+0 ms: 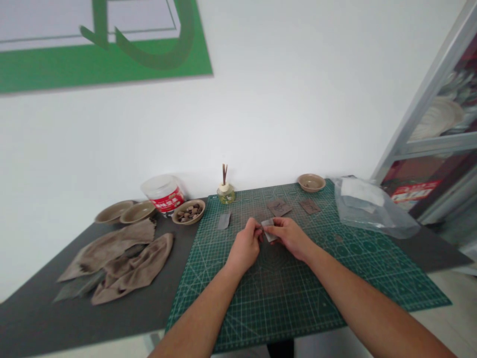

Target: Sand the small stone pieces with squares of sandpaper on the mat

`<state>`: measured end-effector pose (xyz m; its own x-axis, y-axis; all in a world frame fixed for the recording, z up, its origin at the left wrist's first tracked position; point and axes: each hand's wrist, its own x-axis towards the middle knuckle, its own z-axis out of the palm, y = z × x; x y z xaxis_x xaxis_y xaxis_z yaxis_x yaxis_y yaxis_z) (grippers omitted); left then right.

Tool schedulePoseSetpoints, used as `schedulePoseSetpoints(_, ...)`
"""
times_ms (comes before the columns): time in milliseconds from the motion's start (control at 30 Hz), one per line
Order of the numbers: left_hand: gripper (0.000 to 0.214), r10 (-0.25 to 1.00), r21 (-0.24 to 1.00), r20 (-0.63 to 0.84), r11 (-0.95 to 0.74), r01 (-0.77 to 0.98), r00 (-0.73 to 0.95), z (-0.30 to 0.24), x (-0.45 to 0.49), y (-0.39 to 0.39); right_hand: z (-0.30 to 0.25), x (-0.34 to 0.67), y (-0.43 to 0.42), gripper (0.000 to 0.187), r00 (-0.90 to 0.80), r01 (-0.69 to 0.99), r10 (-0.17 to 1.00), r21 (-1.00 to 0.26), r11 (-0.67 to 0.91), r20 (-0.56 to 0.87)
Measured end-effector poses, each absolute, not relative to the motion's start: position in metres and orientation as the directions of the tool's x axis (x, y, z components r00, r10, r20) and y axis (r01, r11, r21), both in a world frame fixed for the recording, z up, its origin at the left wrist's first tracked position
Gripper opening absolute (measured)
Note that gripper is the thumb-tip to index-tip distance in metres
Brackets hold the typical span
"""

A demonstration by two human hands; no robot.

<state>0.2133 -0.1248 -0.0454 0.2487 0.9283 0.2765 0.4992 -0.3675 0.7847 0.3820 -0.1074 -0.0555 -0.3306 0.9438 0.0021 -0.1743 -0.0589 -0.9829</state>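
Crumpled brown cloths (136,276); a bowl of stones (201,215); on a green mat (283,293), the left hand (245,244), its grip unclear; centrally, a small grey piece (269,233) pinched by the right hand (292,235); a plastic bag (365,218).

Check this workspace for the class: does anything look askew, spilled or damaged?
The green gridded cutting mat juts past the near edge of the dark grey table, its near right corner overhanging. To its left, crumpled brown cloths show darker blotches, possibly stains. I see no obvious spill or breakage.
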Motion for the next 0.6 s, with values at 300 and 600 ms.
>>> schedulePoseSetpoints(300, 0.009, 0.914, 0.785, 0.283, -0.395, 0.476, 0.292, -0.04, 0.211, -0.127, -0.056, 0.381, -0.109, 0.031, -0.323, -0.182, 0.946, -0.979, -0.091, -0.028)
schedulePoseSetpoints(600, 0.008, 0.906, 0.787, 0.337, -0.42, 0.453, 0.254, -0.036, 0.206, -0.122, -0.061, 0.388, -0.101, 0.025, -0.215, -0.088, 0.977, -0.996, -0.018, 0.001)
